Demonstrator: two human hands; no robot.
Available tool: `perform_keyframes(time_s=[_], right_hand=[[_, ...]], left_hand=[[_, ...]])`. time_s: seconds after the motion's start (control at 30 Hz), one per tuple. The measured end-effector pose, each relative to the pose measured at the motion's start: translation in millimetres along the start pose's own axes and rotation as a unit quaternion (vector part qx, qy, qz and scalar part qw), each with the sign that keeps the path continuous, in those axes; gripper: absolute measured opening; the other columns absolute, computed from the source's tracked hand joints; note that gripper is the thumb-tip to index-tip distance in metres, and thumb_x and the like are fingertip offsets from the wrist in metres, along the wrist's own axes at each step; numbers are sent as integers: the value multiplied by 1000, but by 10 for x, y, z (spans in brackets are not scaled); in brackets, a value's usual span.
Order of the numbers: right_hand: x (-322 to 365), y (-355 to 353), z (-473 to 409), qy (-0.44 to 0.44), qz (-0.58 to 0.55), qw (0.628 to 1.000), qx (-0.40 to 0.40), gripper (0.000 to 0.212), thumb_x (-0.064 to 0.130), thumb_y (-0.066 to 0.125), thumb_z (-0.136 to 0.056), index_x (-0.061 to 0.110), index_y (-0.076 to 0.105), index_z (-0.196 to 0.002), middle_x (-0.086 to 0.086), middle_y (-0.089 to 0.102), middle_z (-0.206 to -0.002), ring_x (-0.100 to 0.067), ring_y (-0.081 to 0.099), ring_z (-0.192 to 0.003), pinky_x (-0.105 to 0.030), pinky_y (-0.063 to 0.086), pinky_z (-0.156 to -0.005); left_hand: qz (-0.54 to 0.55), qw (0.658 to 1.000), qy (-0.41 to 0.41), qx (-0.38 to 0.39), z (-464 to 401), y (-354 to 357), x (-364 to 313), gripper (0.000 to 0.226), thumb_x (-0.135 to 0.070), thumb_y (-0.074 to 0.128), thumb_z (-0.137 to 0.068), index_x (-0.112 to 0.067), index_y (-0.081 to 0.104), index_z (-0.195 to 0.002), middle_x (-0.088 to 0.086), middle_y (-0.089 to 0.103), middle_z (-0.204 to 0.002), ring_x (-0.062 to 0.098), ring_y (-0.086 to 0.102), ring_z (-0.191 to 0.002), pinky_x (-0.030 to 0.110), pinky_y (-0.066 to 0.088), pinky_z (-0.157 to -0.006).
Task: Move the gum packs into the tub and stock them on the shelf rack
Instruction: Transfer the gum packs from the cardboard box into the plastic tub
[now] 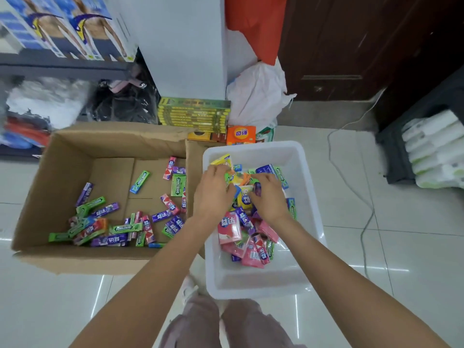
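Your left hand (213, 190) and right hand (270, 197) hold gum packs (242, 182) over the tub (308, 187); roughly half remain in the box (67, 167), shelf stocking not started.

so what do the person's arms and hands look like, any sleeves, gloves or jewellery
Both forearms are bare right to the bottom edge of the view, with no sleeve showing. The left hand and right hand wear no gloves, and no rings, watch or bracelet can be seen at the wrists. Fingertips are hidden among the packs, so nails cannot be judged.
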State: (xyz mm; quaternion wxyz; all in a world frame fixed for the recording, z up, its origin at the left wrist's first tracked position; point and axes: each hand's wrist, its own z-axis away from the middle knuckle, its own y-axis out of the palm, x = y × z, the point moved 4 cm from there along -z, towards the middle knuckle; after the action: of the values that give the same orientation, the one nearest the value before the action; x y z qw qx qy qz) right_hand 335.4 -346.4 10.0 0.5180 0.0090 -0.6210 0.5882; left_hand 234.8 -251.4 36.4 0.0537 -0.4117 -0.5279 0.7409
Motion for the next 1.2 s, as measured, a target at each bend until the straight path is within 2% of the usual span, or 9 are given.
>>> perform_keyframes(time_s=[0.27, 0.37, 0.53, 0.63, 0.7, 0.83, 0.97, 1.1, 1.2], right_hand=[[1093, 456, -26, -99, -83, 991, 27, 31, 11, 54, -90, 13, 56, -121, -6, 55, -114, -17, 58, -93, -30, 46, -88], [1488, 838, -26, -119, -96, 986, 71, 27, 8, 53, -91, 11, 56, -118, -3, 55, -107, -9, 55, -80, -17, 44, -77], [1736, 1567, -139, -63, -40, 990, 118, 39, 14, 56, -91, 12, 50, -130, -5, 52, -124, -16, 55, -107, -21, 41, -89], [1655, 1918, -211, -8, 8, 991, 135, 56, 16, 59, -90, 16, 37, -141, -6, 38, -142, -21, 41, -128, -30, 34, -105], [1590, 2056, -258, 22, 33, 990, 135, 65, 17, 60, -90, 19, 27, -146, -4, 26, -150, -22, 29, -137, -31, 28, -110], [1470, 2240, -397, 64, 89, 984, 143, 78, 23, 58, -91, 23, 7, -150, -1, 1, -158, -22, 4, -146, -35, 17, -115], [1421, 2415, -463, 68, 155, 972, 163, 74, 34, 52, -94, 21, 6, -151, 0, -6, -159, -24, 4, -146, -40, 18, -117], [1496, 2522, -464, 5, 95, 975, 202, 65, 32, 50, -95, 22, 16, -150, 6, 7, -158, -20, 36, -134, -33, 26, -113], [1468, 2419, -533, -1, 86, 988, 128, 56, 21, 52, -94, 21, 31, -146, 4, 23, -154, -17, 33, -135, -30, 26, -112]], left_hand=[[181, 975, -87, -99, 184, -709, 948, 15, -16, 55, -91, -17, 60, -105, -4, 65, -93, 8, 57, -75, 30, 51, -72], [156, 975, -130, -92, 180, -946, 1539, 19, -16, 55, -92, -14, 60, -110, -2, 64, -95, 11, 59, -78, 31, 51, -77], [115, 978, -171, 13, 90, -976, 2507, 33, -13, 61, -87, -12, 56, -120, 5, 64, -112, 18, 59, -96, 32, 48, -87], [79, 983, -147, 70, 15, -929, 2767, 45, -13, 61, -86, -13, 50, -129, 6, 57, -118, 20, 54, -98, 28, 42, -84], [72, 984, -131, 94, -72, -880, 2836, 54, -15, 62, -86, -13, 43, -137, 7, 48, -132, 24, 51, -112, 34, 41, -98], [45, 984, -82, 148, -279, -696, 2934, 72, -18, 63, -86, -17, 25, -147, 1, 24, -154, 21, 31, -138, 38, 27, -114], [-26, 978, -51, 199, -400, -499, 3058, 80, -18, 59, -89, -18, 7, -150, -1, 5, -158, 18, 6, -146, 36, 12, -119], [-87, 987, -35, 129, -392, -495, 3081, 66, -17, 54, -92, -16, 20, -148, 2, 22, -155, 20, 17, -143, 34, 18, -115], [-103, 991, -56, 58, -429, -543, 3060, 49, -21, 54, -92, -17, 39, -138, 4, 45, -139, 22, 37, -127, 34, 32, -102]])
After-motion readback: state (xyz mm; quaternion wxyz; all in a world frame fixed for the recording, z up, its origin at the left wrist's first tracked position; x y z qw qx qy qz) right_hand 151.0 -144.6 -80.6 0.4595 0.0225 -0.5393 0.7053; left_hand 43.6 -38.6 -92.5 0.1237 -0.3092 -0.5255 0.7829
